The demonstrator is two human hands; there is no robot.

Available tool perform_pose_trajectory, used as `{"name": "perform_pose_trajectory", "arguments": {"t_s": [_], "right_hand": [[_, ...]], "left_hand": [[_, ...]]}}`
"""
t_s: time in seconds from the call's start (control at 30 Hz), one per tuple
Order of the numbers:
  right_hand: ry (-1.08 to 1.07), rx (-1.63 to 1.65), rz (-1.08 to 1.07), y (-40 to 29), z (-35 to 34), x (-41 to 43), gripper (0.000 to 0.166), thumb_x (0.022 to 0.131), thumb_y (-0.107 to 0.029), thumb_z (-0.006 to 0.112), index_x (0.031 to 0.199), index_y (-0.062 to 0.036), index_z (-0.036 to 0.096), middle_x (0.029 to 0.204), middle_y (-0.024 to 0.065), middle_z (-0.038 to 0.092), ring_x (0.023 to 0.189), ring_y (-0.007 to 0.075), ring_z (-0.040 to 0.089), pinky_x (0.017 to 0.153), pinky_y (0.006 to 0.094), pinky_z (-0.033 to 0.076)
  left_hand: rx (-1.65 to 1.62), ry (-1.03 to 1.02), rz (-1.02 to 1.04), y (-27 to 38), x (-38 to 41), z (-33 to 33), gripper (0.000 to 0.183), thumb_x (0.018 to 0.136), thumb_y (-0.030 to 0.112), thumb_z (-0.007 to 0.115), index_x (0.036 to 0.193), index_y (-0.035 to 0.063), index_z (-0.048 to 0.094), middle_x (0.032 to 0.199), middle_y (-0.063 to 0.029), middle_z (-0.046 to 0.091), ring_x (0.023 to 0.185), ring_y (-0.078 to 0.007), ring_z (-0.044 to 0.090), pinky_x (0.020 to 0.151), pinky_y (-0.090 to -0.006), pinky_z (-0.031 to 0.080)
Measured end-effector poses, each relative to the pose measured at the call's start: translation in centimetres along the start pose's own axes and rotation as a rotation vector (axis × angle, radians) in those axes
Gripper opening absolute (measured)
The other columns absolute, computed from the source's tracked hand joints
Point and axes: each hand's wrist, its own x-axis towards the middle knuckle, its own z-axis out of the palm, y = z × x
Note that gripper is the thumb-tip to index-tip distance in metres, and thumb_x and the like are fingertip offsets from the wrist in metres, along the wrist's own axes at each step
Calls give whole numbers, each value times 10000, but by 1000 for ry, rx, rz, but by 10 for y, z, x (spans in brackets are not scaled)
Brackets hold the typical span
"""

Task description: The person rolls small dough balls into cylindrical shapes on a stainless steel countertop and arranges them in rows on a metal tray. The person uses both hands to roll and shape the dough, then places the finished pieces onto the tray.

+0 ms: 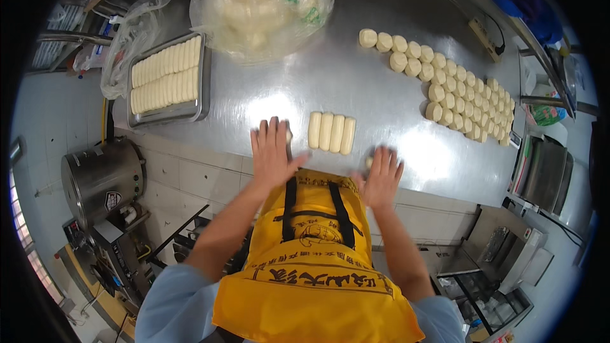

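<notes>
My left hand lies palm down on the steel table, fingers extended, over a piece of dough that shows at its right edge. Palm down near the table's front edge, my right hand covers most of another dough piece. Between the hands, several smooth dough rolls lie side by side. A metal tray at the left holds two rows of thin dough rolls. Rows of short, round dough pieces stand at the right.
A large plastic bag of dough sits at the table's back. A crumpled clear bag lies beside the tray. A power strip is at the back right. The steel table's front edge runs close to my apron.
</notes>
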Motion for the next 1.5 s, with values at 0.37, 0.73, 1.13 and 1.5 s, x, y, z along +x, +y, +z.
{"name": "perform_pose_trajectory", "arguments": {"t_s": [0.37,0.73,1.13,1.5], "right_hand": [[36,26,88,5,-3,15,589,938,-379,672,1372,-11,521,1395,259,505,1292,436,475,995,667,376],[43,616,161,-20,10,95,368,855,-215,760,1099,47,674,960,198,703,921,357,664,791,440,546],[97,721,248,-24,0,79,542,873,-234,758,1309,47,600,1247,256,612,1067,384,627,923,434,527],[-24,515,21,-40,-8,71,897,963,-429,642,1568,77,215,1656,315,90,1559,427,82,1261,533,122]], "left_hand": [[-131,-131,-169,-4,10,-20,523,910,228,700,1370,43,532,1405,-208,508,1333,-390,460,1065,-585,378],[-561,-4,-250,32,55,0,527,938,153,673,1412,-21,522,1125,-201,590,994,-364,621,898,-435,523],[-407,172,24,40,43,4,687,942,225,706,1509,-4,393,1397,-242,427,1272,-422,448,1101,-517,374],[-4,-194,230,66,55,0,1055,860,644,659,1600,14,247,1674,-231,130,1557,-442,23,1230,-636,6]]}}
